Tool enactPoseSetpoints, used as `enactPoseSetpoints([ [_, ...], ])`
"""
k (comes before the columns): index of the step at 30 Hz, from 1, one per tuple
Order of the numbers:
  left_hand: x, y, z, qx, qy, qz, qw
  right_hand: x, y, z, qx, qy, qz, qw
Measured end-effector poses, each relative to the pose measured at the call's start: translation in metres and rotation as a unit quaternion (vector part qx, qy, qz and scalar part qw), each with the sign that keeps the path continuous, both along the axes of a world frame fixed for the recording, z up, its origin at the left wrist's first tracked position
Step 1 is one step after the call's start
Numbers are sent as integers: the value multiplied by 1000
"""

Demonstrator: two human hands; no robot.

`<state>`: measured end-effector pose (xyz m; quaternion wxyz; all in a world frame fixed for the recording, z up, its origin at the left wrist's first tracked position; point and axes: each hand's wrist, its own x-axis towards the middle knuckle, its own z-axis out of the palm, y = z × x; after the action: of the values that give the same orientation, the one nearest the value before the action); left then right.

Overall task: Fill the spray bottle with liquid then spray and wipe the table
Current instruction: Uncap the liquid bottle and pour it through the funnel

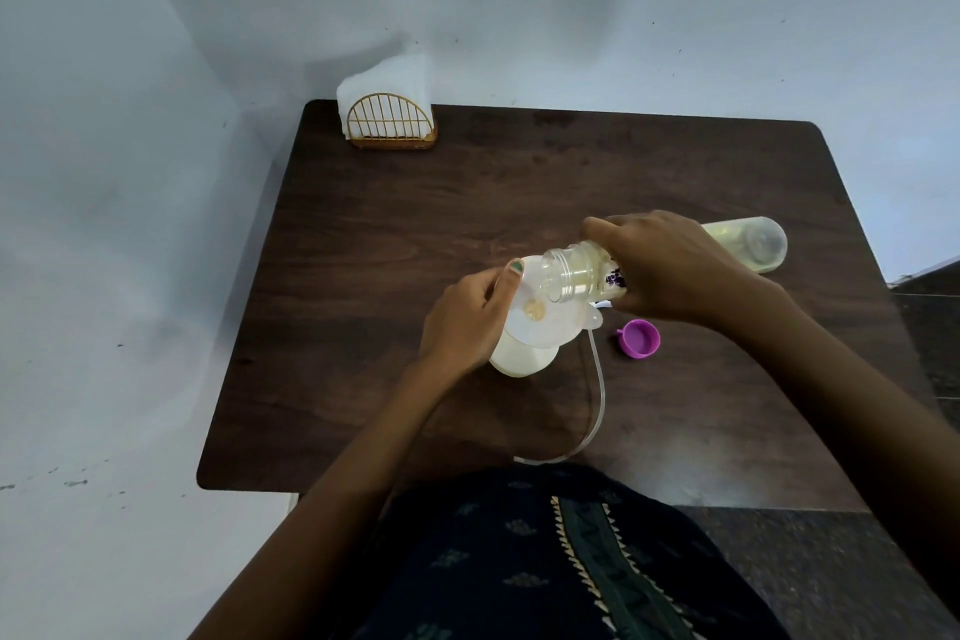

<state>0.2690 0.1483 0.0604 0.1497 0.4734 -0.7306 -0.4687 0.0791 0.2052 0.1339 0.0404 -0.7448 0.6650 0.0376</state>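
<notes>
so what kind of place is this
Probably a plain home or small eatery corner: a dark wooden table pushed against bare pale blue walls, with a gold wire napkin holder of white tissues on it.

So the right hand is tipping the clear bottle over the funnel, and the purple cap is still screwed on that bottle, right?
Not quite. In the head view the right hand does tip the clear bottle over the funnel, but the purple cap is off, lying on the table beside the funnel.

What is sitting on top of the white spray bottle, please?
A white funnel rests on the spray bottle, with yellowish liquid at its centre. The bottle's neck beneath is covered.
</notes>
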Motion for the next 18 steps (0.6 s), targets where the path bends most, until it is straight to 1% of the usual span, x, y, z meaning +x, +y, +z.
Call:
enactPoseSetpoints([
  [18, 1, 0, -3, -2, 0, 3, 1000, 1, 1, 2, -1, 17, -1, 1000],
])
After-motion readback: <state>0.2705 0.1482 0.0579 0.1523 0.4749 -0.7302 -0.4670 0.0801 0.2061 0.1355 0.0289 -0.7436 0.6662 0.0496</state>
